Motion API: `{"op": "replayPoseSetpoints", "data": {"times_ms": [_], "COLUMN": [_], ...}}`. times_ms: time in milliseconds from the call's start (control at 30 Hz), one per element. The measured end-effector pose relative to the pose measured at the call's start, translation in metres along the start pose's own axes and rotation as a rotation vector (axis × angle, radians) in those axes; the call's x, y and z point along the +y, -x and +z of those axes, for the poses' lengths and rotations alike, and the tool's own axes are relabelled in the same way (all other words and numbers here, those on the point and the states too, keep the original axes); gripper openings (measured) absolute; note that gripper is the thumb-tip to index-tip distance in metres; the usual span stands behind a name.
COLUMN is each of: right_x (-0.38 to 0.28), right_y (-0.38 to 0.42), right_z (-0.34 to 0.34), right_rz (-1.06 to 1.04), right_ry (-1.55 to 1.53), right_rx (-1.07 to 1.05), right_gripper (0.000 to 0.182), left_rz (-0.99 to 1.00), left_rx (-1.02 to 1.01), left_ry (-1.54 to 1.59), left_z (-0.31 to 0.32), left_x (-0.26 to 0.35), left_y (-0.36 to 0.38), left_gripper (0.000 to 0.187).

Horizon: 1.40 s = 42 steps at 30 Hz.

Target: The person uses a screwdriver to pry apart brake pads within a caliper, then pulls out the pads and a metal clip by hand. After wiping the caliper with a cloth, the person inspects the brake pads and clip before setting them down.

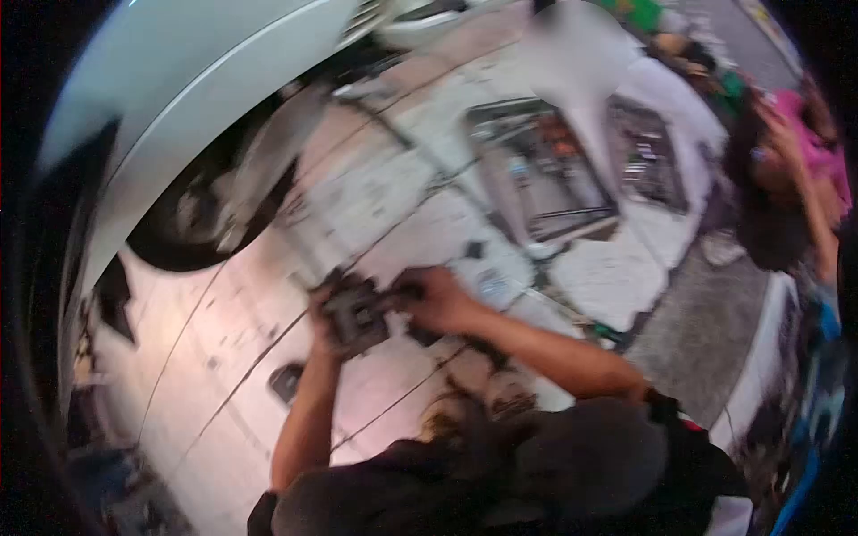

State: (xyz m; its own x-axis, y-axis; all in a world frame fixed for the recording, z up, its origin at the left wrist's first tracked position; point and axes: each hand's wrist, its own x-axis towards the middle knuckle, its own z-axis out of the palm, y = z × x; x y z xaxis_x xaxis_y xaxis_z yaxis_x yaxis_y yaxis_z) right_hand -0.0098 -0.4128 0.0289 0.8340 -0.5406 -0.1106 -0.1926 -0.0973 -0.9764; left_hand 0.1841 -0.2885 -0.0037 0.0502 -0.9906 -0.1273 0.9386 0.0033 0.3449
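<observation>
Dark metal part (356,313), blurred, is held above the pale tiled floor (223,357) between both hands, left hand (323,332) clamped beneath, right hand (438,299) gripping its side; likely mid-handling, next move needing steady support.

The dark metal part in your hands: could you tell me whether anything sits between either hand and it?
Nothing visible does. The left hand grips the dark metal part from its left side, and the right hand closes on its right edge, both in direct contact. The picture is blurred, so small items cannot be ruled out.
</observation>
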Motion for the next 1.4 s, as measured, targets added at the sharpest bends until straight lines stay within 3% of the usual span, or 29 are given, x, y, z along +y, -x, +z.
{"op": "replayPoseSetpoints", "data": {"times_ms": [33,100,167,333,400,533,600,633,700,800,900,1033,1100,1200,1400], "right_x": [-0.003,-0.028,-0.03,-0.048,-0.041,-0.04,-0.049,-0.048,-0.045,-0.039,-0.05,-0.051,-0.048,-0.05,-0.045], "right_y": [0.001,0.008,0.011,0.008,0.001,-0.002,0.0,-0.001,-0.004,-0.007,-0.003,0.01,0.019,0.022,0.012], "right_z": [0.002,-0.008,-0.006,-0.009,-0.008,-0.007,-0.009,-0.008,-0.002,0.001,0.003,0.004,0.008,0.011,0.002], "right_rz": [-0.013,0.019,-0.158,-0.253,-0.423,-0.408,-0.182,-0.183,-0.132,-0.059,-0.128,-0.068,-0.254,-0.36,-0.166], "right_ry": [-0.149,-0.064,-0.125,-0.051,-0.069,-0.001,-0.042,-0.042,-0.349,-0.326,-0.221,-0.099,-0.092,-0.061,-0.161], "right_rx": [0.053,0.055,0.107,0.116,0.11,0.105,0.022,0.022,0.0,0.031,0.079,0.076,0.193,0.281,0.126], "right_gripper": [0.027,0.026,0.029,0.034,0.026,0.027,0.026,0.026,0.027,0.028,0.026,0.027,0.019,0.016,0.02], "left_rz": [0.043,0.086,0.106,0.068,0.075,0.034,0.025,0.015,0.019,0.002,-0.015,0.052,0.069,0.069,0.077], "left_rx": [0.243,0.198,0.055,0.071,0.068,-0.039,-0.066,-0.094,-0.044,-0.014,-0.016,-0.088,-0.091,-0.098,-0.054], "left_ry": [-0.119,-0.085,-0.045,-0.012,-0.048,0.005,0.024,0.037,-0.017,-0.051,-0.1,0.003,-0.007,-0.007,-0.032], "left_z": [0.033,0.053,0.056,0.065,0.064,0.056,0.056,0.056,0.057,0.062,0.066,0.054,0.052,0.051,0.056], "left_x": [0.0,0.0,0.0,0.003,0.003,0.006,0.004,0.004,0.006,0.007,0.01,0.007,0.006,0.006,0.004], "left_y": [-0.001,-0.005,-0.011,-0.011,-0.012,-0.012,-0.011,-0.011,-0.01,-0.005,-0.003,-0.007,-0.007,-0.007,-0.008], "left_gripper": [0.043,0.04,0.039,0.033,0.032,0.033,0.034,0.035,0.036,0.037,0.037,0.034,0.033,0.031,0.03]}}
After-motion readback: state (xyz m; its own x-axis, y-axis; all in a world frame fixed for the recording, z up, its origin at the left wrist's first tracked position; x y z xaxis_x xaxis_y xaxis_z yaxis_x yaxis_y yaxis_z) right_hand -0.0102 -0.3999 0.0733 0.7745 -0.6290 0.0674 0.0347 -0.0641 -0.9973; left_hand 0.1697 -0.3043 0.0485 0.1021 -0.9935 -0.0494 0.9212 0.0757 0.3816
